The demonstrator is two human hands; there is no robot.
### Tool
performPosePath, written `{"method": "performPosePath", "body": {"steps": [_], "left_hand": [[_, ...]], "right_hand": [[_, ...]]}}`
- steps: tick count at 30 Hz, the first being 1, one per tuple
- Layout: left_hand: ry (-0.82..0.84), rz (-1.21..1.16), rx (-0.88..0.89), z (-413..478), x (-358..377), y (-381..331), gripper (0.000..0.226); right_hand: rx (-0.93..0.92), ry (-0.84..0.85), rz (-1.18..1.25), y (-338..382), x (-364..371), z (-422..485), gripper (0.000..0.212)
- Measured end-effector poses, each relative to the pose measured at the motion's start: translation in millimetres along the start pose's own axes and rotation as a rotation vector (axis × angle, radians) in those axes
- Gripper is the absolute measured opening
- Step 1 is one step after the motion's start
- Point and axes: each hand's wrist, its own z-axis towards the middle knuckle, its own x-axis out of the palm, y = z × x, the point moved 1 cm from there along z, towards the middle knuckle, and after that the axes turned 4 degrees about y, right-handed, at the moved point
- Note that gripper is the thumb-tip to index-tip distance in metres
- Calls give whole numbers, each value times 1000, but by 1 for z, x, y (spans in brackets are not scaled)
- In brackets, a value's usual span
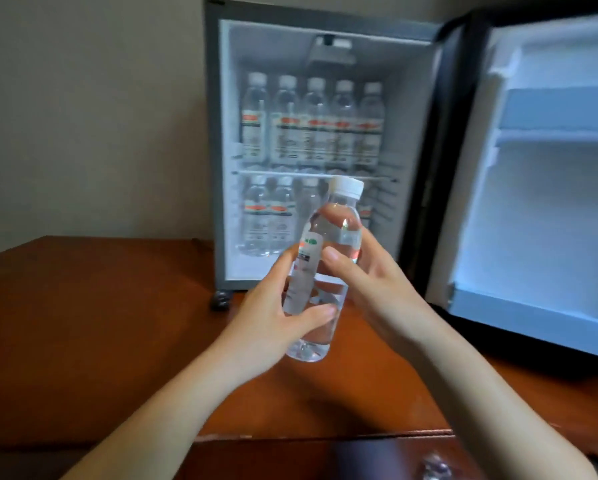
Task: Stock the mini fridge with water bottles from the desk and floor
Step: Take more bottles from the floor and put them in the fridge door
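- The person is holding the water bottle [306, 268] in both hands, lifted clear of the tabletop [100, 323], with its white cap [347, 187] leaning a little away from the left hand.
- The left hand [273, 317] is gripping the lower half, its thumb lying across the front just above the base.
- The right hand [377, 282] is wrapping the middle, thumb on the front and fingers showing through the water behind.
- The bottle is looking full almost to the shoulder, so it is probably carrying a fair weight for its size and pulling downward at the base.
- Its thin clear wall is likely giving under a hard squeeze. The capped top is making spills unlikely, and a knock should not be breaking it.
- The smooth plastic may be slipping in a loose hold. The labelled band between the two thumbs is offering the best hold, and one hand around it should be enough.
- The open mini fridge [217, 133] is standing just beyond both hands, with a row of bottles [311, 123] filling its upper shelf.
- More bottles [268, 216] are standing on the lower shelf beyond the left hand. The held bottle is hiding part of that shelf.
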Motion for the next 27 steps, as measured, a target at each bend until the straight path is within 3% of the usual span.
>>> {"method": "performPosePath", "body": {"steps": [8,13,19,27], "left_hand": [[159,-133,148,66,85,-30,60],[40,-142,247,101,127,-38,67],[-62,-72,340,130,170,-37,69],[-201,166,341,139,191,-15,76]], "right_hand": [[-190,-306,-209,24,-87,-25,51],[-286,-436,-283,34,-130,-26,46],[-349,-562,-550,35,-167,-30,48],[-326,-611,-539,7,-188,-26,48]]}}
